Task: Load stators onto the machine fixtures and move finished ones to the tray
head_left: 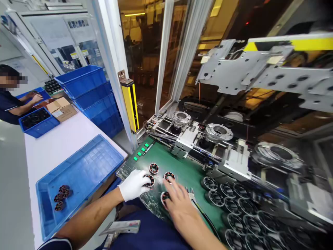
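I see my left hand (134,184), in a white glove, lying on the green mat (182,170) of the tabletop. Its fingers (145,180) are curled lightly over a small round stator (150,180); if they really grip it, I cannot tell. My bare right hand (179,201) is just beside, its fingers spread flat and covering partly another stator (164,197). Two more stators (154,168) lie free on the mat, near the fingertips. At the left stands a blue tray (85,170) with some stators in its corner. Black fan frames (226,201) are in rows at the right.
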### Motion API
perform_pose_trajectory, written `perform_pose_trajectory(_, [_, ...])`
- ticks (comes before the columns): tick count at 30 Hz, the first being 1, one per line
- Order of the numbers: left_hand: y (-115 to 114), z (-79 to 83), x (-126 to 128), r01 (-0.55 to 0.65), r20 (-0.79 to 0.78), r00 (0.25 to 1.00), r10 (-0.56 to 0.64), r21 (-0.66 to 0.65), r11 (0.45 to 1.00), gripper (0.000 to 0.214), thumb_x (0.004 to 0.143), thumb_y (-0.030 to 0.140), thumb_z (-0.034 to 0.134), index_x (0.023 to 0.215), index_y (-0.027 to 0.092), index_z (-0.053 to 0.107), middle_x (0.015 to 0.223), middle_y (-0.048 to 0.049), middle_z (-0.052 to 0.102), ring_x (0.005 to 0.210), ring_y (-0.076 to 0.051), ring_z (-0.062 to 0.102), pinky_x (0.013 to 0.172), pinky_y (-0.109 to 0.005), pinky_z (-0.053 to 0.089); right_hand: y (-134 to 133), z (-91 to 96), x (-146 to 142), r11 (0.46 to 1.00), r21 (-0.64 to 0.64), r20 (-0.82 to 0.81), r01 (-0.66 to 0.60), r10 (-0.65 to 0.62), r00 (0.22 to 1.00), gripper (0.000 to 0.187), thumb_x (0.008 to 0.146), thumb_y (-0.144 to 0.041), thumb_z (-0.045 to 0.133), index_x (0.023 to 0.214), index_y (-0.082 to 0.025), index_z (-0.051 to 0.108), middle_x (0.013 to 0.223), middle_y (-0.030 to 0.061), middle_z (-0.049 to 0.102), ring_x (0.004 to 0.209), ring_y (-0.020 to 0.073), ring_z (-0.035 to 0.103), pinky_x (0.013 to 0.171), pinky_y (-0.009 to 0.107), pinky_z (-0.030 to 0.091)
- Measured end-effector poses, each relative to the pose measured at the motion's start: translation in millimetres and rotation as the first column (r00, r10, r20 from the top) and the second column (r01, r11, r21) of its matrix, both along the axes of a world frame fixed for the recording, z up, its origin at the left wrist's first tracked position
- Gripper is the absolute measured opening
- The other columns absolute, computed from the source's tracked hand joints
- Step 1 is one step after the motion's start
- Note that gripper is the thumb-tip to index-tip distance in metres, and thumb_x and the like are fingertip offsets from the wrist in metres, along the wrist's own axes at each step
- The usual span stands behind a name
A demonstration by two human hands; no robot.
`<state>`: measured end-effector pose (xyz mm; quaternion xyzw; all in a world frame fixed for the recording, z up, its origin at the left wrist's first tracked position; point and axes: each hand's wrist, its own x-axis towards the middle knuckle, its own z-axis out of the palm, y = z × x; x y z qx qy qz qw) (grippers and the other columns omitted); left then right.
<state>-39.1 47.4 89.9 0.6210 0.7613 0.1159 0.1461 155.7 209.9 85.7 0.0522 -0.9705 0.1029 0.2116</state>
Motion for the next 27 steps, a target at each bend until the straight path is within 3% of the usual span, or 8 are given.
perform_pose_trajectory(4, [-13.3,3.6,-1.4,-0.128,0.185,0.980,0.075,0.292,0.948,0.034,0.078,0.038,0.081,0.103,0.021,0.065,0.136,-0.0030,0.058,0.122,-0.022,0.058,0.102,-0.037,0.042,-39.0,-16.2,-23.1,0.981,-0.084,0.063,0.173,-0.168,0.984,0.020,0.094,-0.011,0.049,0.091,-0.007,0.069,0.154,0.0201,0.038,0.148,0.0372,0.023,0.109,0.065,0.038])
perform_pose_trajectory(8, [-23.5,8.9,-7.9,-0.213,0.191,0.971,0.146,0.399,0.892,0.021,0.087,0.031,0.072,0.103,0.021,0.064,0.135,-0.0054,0.059,0.122,-0.021,0.057,0.102,-0.040,0.045,-10.1,15.2,29.3,0.946,-0.109,-0.005,0.306,-0.308,0.951,0.029,0.094,-0.014,0.055,0.122,-0.009,0.058,0.155,0.0209,0.034,0.146,0.0372,0.029,0.107,0.059,0.041])
perform_pose_trajectory(12, [-23.7,16.8,-11.3,-0.237,0.146,0.971,0.188,0.512,0.826,0.015,0.093,0.030,0.065,0.104,0.021,0.063,0.126,-0.0046,0.063,0.115,-0.017,0.061,0.097,-0.036,0.049,23.8,24.0,110.5,0.856,0.054,-0.095,0.514,-0.508,0.856,0.023,0.098,-0.031,0.056,0.098,-0.008,0.059,0.141,0.0249,0.048,0.134,0.0423,0.044,0.093,0.055,0.047])
perform_pose_trajectory(15, [-18.0,24.9,-8.2,-0.221,0.137,0.975,0.173,0.547,0.808,0.012,0.094,0.029,0.064,0.103,0.021,0.064,0.124,-0.0034,0.064,0.112,-0.015,0.062,0.096,-0.033,0.049,32.6,0.7,146.6,0.778,0.129,-0.067,0.614,-0.611,0.789,0.040,0.101,-0.040,0.045,0.091,-0.006,0.064,0.141,0.0271,0.047,0.128,0.0456,0.048,0.083,0.055,0.051])
perform_pose_trajectory(18, [-8.9,33.5,-2.5,-0.165,0.113,0.986,0.123,0.567,0.807,0.012,0.093,0.030,0.065,0.101,0.022,0.066,0.123,-0.0030,0.065,0.112,-0.015,0.063,0.095,-0.032,0.049,30.7,-23.3,156.6,0.754,0.156,-0.048,0.638,-0.639,0.767,0.043,0.101,-0.038,0.044,0.092,-0.004,0.068,0.144,0.0270,0.045,0.129,0.0458,0.047,0.082,0.055,0.052])
perform_pose_trajectory(21, [5.1,46.1,6.7,-0.133,0.169,0.985,0.041,0.577,0.806,0.016,0.092,0.032,0.067,0.104,0.021,0.067,0.124,-0.0033,0.065,0.115,-0.015,0.062,0.098,-0.031,0.048,26.9,-23.7,151.2,0.774,0.133,-0.059,0.619,-0.618,0.784,0.032,0.100,-0.030,0.047,0.086,-0.007,0.065,0.144,0.0255,0.045,0.132,0.0458,0.045,0.083,0.056,0.051])
perform_pose_trajectory(23, [18.7,60.5,17.4,-0.103,0.284,0.957,-0.060,0.525,0.845,0.030,0.090,0.038,0.070,0.114,0.021,0.067,0.131,-0.0045,0.063,0.121,-0.016,0.060,0.105,-0.031,0.045,23.9,-5.7,140.5,0.830,0.039,-0.093,0.557,-0.552,0.829,0.021,0.098,-0.027,0.051,0.090,-0.010,0.060,0.144,0.0259,0.046,0.135,0.0459,0.042,0.085,0.059,0.050])
perform_pose_trajectory(27, [51.0,97.4,46.5,0.095,0.688,0.711,-0.141,0.105,0.990,0.099,0.073,0.058,0.080,0.154,0.017,0.041,0.142,-0.0115,0.056,0.128,-0.028,0.057,0.110,-0.037,0.044,15.3,51.7,104.5,0.940,-0.219,-0.155,0.263,-0.300,0.941,0.024,0.093,-0.017,0.056,0.116,-0.018,0.051,0.150,0.0265,0.035,0.140,0.0426,0.038,0.086,0.069,0.049])
